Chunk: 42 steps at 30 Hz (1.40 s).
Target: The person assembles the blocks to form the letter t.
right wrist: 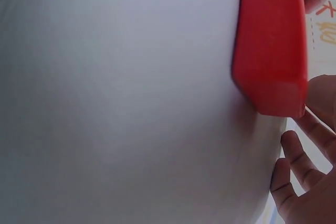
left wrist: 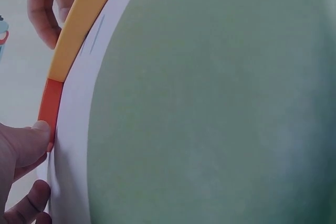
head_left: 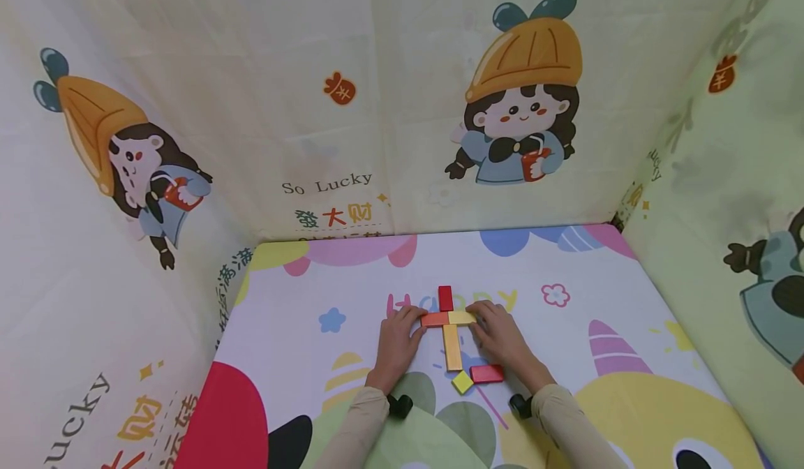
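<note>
Flat wooden blocks form a cross. My left hand [head_left: 400, 340] pinches the outer end of an orange-red block [head_left: 435, 319], the cross's left arm. In the left wrist view, the thumb lies on that orange-red block [left wrist: 50, 103]. My right hand [head_left: 505, 340] holds the outer end of the pale yellow block [head_left: 461, 317], whose inner end meets the orange-red one. A red block [head_left: 445, 298] stands out above the joint, and a longer yellow-orange block [head_left: 452, 347] runs below it. The right wrist view hides the pale yellow block; the right fingers [right wrist: 310, 177] show there.
Nearer to me lie a small yellow-green square block [head_left: 463, 383] and a loose red block [head_left: 486, 374], close to the right wrist. A printed cloth [head_left: 370, 385] covers the table. Patterned curtains [head_left: 402, 127] enclose it at the back and both sides.
</note>
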Each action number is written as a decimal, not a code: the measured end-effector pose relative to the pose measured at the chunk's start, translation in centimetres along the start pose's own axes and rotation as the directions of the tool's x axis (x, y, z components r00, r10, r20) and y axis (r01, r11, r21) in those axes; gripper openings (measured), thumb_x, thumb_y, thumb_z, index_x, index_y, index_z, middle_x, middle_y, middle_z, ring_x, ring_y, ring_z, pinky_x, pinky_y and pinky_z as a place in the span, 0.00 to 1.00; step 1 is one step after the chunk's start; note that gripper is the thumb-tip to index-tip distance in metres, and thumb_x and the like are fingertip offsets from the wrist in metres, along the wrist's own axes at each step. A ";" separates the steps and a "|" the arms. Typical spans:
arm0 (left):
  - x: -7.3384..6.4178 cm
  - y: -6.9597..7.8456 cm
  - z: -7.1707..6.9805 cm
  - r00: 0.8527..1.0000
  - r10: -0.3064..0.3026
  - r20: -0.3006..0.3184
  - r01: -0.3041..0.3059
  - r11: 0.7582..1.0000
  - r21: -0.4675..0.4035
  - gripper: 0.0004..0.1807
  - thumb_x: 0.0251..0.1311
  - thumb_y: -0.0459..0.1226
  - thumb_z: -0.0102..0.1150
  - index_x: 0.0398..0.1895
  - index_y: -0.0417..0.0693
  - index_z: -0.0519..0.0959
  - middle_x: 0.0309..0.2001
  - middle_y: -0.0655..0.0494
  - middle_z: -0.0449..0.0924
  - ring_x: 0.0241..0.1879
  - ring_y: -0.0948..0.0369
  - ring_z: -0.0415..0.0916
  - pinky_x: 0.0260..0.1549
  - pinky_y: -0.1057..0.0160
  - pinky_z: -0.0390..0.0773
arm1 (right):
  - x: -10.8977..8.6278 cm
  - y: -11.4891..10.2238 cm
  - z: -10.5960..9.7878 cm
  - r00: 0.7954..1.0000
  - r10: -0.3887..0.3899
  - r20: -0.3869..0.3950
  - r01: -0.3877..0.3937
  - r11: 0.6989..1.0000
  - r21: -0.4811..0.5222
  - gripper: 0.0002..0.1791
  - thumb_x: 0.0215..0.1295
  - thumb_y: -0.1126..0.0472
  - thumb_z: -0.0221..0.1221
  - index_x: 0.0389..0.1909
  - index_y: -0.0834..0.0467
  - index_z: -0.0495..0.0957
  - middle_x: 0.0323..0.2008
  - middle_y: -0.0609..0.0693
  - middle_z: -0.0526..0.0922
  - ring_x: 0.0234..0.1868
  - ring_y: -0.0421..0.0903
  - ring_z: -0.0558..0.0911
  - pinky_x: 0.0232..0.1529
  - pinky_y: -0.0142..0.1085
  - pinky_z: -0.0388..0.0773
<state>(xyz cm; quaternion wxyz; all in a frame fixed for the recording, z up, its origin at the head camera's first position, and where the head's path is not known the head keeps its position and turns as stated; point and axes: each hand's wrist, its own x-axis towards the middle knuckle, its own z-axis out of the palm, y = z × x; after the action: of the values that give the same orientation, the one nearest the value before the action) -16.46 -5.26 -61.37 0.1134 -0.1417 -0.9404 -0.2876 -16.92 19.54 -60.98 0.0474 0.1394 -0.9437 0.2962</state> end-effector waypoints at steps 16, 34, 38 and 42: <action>0.0 -0.5 0.3 1.000 0.014 -0.021 -0.015 0.998 -0.056 0.19 0.64 0.39 0.72 0.58 0.56 0.84 0.54 0.59 0.86 0.50 0.55 0.80 0.46 0.53 0.76 | 0.6 -0.1 -0.7 0.998 0.024 0.062 -0.027 0.999 0.046 0.20 0.71 0.57 0.65 0.62 0.54 0.78 0.61 0.52 0.82 0.55 0.51 0.78 0.57 0.50 0.79; -0.2 -1.7 1.1 0.999 -0.047 0.022 0.050 0.977 -0.208 0.18 0.67 0.41 0.69 0.59 0.59 0.84 0.57 0.61 0.85 0.56 0.56 0.78 0.53 0.50 0.73 | 6.1 0.0 0.0 0.988 0.006 0.154 -0.015 0.998 0.058 0.27 0.73 0.53 0.63 0.70 0.52 0.74 0.69 0.55 0.77 0.66 0.60 0.74 0.64 0.63 0.71; -0.1 -1.7 1.2 0.997 -0.060 0.037 0.067 0.977 -0.203 0.18 0.67 0.42 0.69 0.60 0.61 0.84 0.58 0.61 0.84 0.57 0.57 0.78 0.55 0.49 0.73 | 6.7 -0.2 -0.1 0.986 -0.026 0.166 0.024 1.000 0.013 0.26 0.72 0.53 0.63 0.69 0.52 0.76 0.67 0.57 0.78 0.63 0.62 0.76 0.59 0.62 0.72; -0.2 -1.7 1.1 0.998 -0.061 0.024 0.064 0.978 -0.197 0.18 0.66 0.42 0.70 0.59 0.60 0.84 0.58 0.61 0.85 0.57 0.56 0.78 0.53 0.50 0.73 | 7.0 -0.4 -0.2 0.981 -0.036 0.189 0.036 0.999 0.001 0.25 0.72 0.53 0.64 0.69 0.51 0.77 0.65 0.56 0.80 0.62 0.61 0.76 0.58 0.62 0.73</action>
<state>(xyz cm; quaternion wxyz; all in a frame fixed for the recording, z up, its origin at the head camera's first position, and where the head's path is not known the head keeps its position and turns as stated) -17.03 -6.00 -63.20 0.0813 -0.1253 -0.9122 -0.3815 -23.49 17.69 -59.37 -0.0367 0.1838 -0.9417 0.2796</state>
